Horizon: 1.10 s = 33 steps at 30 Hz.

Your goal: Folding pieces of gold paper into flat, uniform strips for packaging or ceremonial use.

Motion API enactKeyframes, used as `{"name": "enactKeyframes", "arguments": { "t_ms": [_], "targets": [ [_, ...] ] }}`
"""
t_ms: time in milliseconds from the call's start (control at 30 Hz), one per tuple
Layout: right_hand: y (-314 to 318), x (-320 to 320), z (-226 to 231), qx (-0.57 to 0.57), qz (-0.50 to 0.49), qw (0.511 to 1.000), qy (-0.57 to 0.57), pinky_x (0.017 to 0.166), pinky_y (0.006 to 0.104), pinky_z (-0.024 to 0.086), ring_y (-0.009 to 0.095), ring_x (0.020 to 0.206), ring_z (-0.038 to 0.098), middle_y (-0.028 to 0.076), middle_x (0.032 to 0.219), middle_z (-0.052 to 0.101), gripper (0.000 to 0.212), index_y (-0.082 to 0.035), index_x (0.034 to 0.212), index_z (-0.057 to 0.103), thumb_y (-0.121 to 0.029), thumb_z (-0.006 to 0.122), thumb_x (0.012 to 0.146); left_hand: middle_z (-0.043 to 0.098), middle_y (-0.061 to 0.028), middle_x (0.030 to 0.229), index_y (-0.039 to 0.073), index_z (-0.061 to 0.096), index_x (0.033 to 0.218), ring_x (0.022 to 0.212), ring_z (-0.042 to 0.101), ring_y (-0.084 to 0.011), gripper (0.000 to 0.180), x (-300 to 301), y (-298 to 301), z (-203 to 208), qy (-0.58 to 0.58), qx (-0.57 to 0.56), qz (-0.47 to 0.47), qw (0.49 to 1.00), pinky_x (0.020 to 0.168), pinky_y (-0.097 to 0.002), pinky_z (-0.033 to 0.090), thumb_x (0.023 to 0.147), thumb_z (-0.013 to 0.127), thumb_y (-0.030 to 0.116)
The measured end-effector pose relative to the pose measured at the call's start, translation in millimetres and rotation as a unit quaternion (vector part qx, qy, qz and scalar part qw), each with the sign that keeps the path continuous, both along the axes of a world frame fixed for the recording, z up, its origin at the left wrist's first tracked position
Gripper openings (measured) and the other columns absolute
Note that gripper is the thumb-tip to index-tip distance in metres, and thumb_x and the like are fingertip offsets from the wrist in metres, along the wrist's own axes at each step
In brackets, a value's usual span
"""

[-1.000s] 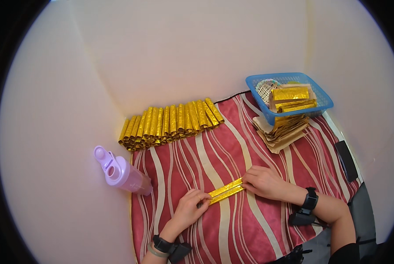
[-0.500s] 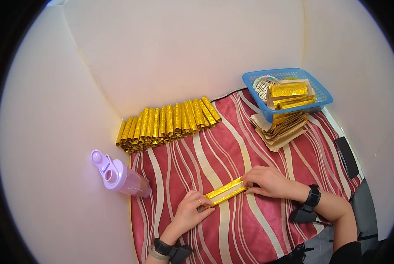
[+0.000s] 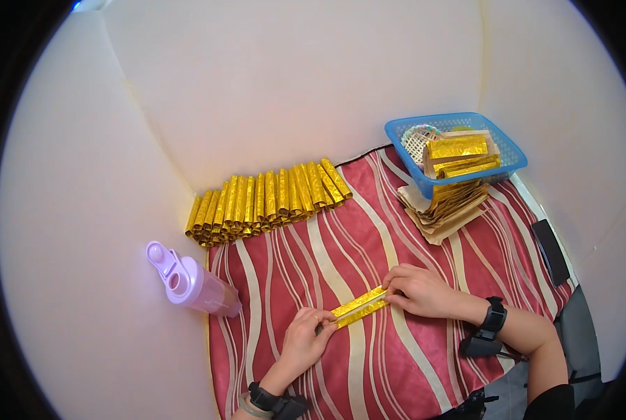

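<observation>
A strip of gold foil paper (image 3: 358,306) lies slantwise on the red striped cloth, its two long edges folded inward with a narrow pale gap between them. My left hand (image 3: 304,337) pinches its left end between thumb and fingers. At the other end, my right hand (image 3: 418,290) grips the strip with its fingertips. Far left of the strip stands a pile of rolled gold paper tubes (image 3: 267,199), stacked in layers against the white wall.
A blue plastic basket (image 3: 425,178) at the back right holds folded gold paper and a small woven basket (image 3: 419,142). Before it lies a stack of brown-backed paper sheets (image 3: 442,220). A purple shaker bottle (image 3: 199,287) is at left, a black phone-like slab (image 3: 551,253) at right.
The strip's long edges have been folded closer together, narrowing the pale band between them. My left thumb has drawn up to the strip's end, and both hands keep their places.
</observation>
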State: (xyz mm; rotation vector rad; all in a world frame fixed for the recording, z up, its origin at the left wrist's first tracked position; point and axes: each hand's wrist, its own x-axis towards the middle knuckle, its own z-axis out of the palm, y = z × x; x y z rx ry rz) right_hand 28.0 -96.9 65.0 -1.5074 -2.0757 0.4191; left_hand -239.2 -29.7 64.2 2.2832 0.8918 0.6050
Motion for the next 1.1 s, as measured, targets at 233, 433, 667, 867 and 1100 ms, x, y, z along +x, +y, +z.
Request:
{"name": "enactKeyframes", "arguments": {
  "t_ms": [233,433,667,867,1100],
  "targets": [
    [0.5,-4.8,4.4,0.0,-0.019,0.999,-0.036,0.078,0.0363,0.051,0.021,0.098,0.059,0.004,0.098,0.061,0.018,-0.004,0.089,0.065,-0.021,0.062,0.086,0.059,-0.0095,0.078,0.0,0.061,0.092,0.08,0.058,-0.0251,0.014,5.7,-2.2,6.0,0.035,-0.013,0.027,0.999,0.071,-0.0352,0.047,0.08,0.067,0.004],
    [1.0,-5.8,5.2,-0.003,-0.03,0.999,-0.035,0.079,0.0367,0.052,0.023,0.097,0.059,0.004,0.097,0.061,0.016,-0.004,0.088,0.065,-0.02,0.063,0.084,0.059,-0.0094,0.078,0.001,0.062,0.09,0.08,0.057,-0.0251,0.011,6.4,-1.9,5.4,0.03,0.006,0.022,0.999,0.07,-0.0356,0.046,0.08,0.066,0.004],
    [1.9,-5.7,2.4,-0.006,-0.028,0.999,-0.019,0.079,0.0365,0.051,0.023,0.096,0.059,0.005,0.095,0.061,0.015,-0.004,0.086,0.064,-0.019,0.064,0.082,0.055,-0.0101,0.083,0.001,0.061,0.091,0.081,0.057,-0.0247,0.015,2.9,-1.0,-2.1,0.012,0.068,0.0,0.998,0.069,-0.0344,0.048,0.078,0.067,0.0],
    [1.3,-7.6,0.1,0.014,-0.03,0.999,-0.001,0.078,0.0375,0.05,0.025,0.093,0.058,0.007,0.092,0.058,0.016,-0.003,0.085,0.062,-0.018,0.065,0.082,0.053,-0.0104,0.084,0.002,0.059,0.096,0.081,0.057,-0.0244,0.021,2.1,1.1,-3.4,0.001,0.049,0.001,0.999,0.069,-0.0324,0.053,0.077,0.066,-0.005],
    [-1.0,-6.2,2.7,0.012,-0.043,0.999,-0.022,0.075,0.038,0.05,0.025,0.09,0.057,0.008,0.089,0.055,0.018,-0.003,0.086,0.059,-0.019,0.067,0.081,0.048,-0.0074,0.086,0.013,0.063,0.118,0.083,0.053,-0.0224,0.039,5.5,-2.1,7.4,0.092,0.129,-0.044,0.986,0.063,-0.0329,0.048,0.08,0.059,0.0]
  ]
}}
